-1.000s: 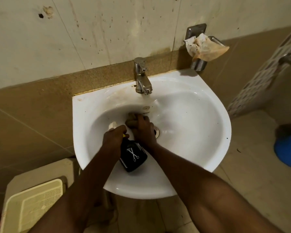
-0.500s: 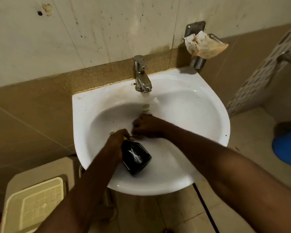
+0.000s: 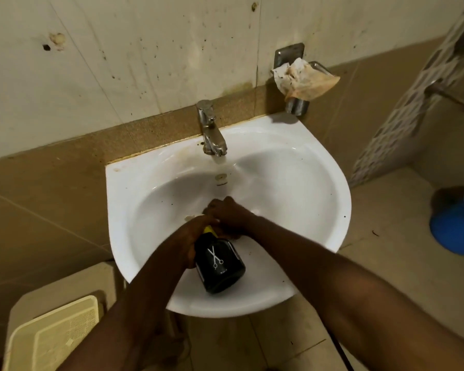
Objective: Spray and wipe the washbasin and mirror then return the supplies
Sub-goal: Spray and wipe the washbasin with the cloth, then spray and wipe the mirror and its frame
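A white washbasin (image 3: 330, 183) hangs on the wall under a chrome tap (image 3: 211, 129). My left hand (image 3: 196, 232) grips the neck of a black spray bottle (image 3: 220, 266) with a white scissors mark, which lies tilted inside the bowl with its base toward me. Its pale nozzle (image 3: 190, 217) peeks out past my fingers. My right hand (image 3: 229, 212) presses down on the bowl's bottom beside the left hand, closed over a dark wiping cloth that is almost wholly hidden. No mirror is in view.
A metal wall holder with a crumpled stained rag (image 3: 304, 80) sits right of the tap. A blue bucket (image 3: 458, 226) stands on the floor at right, below a wall tap (image 3: 449, 96). A cream plastic basket (image 3: 54, 334) rests on a stool at lower left.
My right hand has rubbed across the bowl's bottom, and its arm now reaches in from the right. The left hand and bottle stayed about where they were.
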The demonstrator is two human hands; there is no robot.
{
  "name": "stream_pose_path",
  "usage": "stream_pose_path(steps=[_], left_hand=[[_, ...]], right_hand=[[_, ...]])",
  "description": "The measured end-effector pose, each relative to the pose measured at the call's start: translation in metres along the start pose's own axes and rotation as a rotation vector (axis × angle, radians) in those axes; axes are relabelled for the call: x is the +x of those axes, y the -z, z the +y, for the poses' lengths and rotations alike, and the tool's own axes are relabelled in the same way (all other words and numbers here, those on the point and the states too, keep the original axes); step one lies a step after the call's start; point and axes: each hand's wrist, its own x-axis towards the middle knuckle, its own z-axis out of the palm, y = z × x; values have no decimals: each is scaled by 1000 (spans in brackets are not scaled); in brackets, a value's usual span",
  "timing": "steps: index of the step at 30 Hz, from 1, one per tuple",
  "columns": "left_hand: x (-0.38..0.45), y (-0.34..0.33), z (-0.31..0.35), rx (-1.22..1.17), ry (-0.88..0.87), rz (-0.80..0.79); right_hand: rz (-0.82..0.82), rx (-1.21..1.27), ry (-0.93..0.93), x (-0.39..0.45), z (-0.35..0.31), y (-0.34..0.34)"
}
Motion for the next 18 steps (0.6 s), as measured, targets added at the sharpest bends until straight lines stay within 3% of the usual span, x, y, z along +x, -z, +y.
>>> stream_pose_path(steps=[3, 5, 7, 9, 13, 15, 18], left_hand=[[-12, 4, 0, -46, 47, -64], [-20, 1, 0, -44, 34, -68], [-28, -5, 2, -42, -12, -46], [-36, -11, 3, -23, -84, -38], [-57, -28, 10, 211, -340, 8], [-72, -40, 19, 383, -494, 68], [-102, -57, 38, 493, -672, 122]], right_hand=[[-182, -56, 49, -23, 15, 12], [-205, -53, -34, -43, 28, 21], [-125, -106, -174, -58, 37, 29], [70, -11, -337, -70, 41, 29], [551, 454, -514, -91, 36, 42], [681, 680, -585, -101, 27, 61], [816, 779, -592, -113, 15, 94]])
